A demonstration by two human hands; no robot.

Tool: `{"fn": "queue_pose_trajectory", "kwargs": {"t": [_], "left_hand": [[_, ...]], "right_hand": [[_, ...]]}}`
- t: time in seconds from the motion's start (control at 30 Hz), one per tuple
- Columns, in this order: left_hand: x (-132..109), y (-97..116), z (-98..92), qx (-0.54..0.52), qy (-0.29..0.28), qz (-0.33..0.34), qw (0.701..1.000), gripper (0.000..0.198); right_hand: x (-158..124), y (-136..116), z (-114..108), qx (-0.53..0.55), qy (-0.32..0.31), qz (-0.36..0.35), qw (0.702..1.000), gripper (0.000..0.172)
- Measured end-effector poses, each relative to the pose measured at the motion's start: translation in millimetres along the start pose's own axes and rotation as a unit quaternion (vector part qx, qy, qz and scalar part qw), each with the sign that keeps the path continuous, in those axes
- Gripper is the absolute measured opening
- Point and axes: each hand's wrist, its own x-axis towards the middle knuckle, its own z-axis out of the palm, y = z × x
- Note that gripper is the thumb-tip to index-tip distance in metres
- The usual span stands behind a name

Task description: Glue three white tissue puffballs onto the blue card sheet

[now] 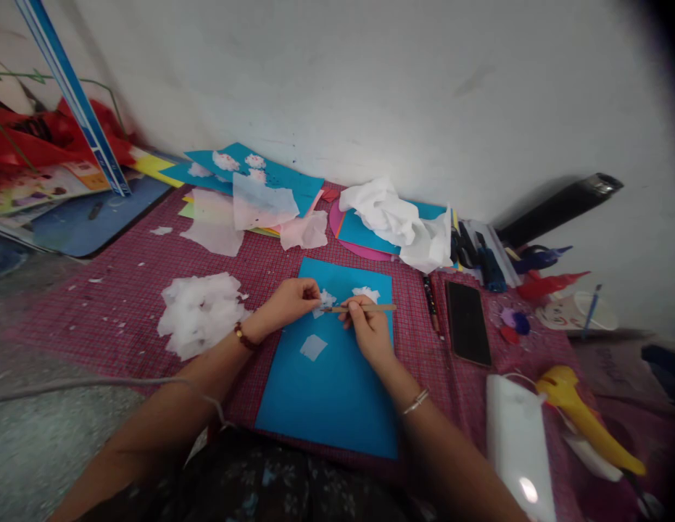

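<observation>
A sheet of blue paper (337, 391) lies in front of me with small tufts of white tissue paper near its top. My right hand (364, 322) grips a thin, wooden-handled paintbrush (381, 308), its tip pointing left at one white tuft (326, 299). Beside that tuft, the fingertips of my left hand (299, 297) are pinched together; whatever they hold is too small to make out. Another white tuft (366, 293) sits beyond my right hand. Lower on the sheet lies a flat square of white tissue (314, 347).
A heap of white tissue pieces (201, 312) lies left on the checked cloth (125, 304). Crumpled tissue (391, 210) and blue sheets (293, 185) are by the wall. To the right are a phone (468, 322), a pencil (432, 304), a paper cup (573, 312) and a yellow glue gun (587, 413).
</observation>
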Motion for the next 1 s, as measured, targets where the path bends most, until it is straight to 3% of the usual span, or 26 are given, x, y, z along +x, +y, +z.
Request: {"fn": "queue_pose_trajectory", "kwargs": {"t": [0.33,0.63,0.8,0.87,1.0], "left_hand": [[0,5,2.3,-0.04,0.016,-0.004,0.999,0.013],[1,7,-8.9,-0.108,0.096,0.01,0.989,0.017],[-13,23,-28.3,-0.141,0.157,0.019,0.977,0.018],[-22,29,-31.8,-0.112,0.124,0.02,0.986,0.016],[-39,33,-23.2,0.01,-0.065,0.04,0.997,0.008]], "right_hand": [[-1,7,1,-0.069,-0.015,-0.028,0.997,0.027],[-4,8,0,-0.146,-0.033,-0.076,0.986,0.027],[-4,1,-2,-0.053,0.006,-0.048,0.997,0.027],[-1,-2,-3,0.012,0.042,-0.027,0.999,0.027],[3,-2,-7,0.07,0.062,0.016,0.995,0.027]]}}
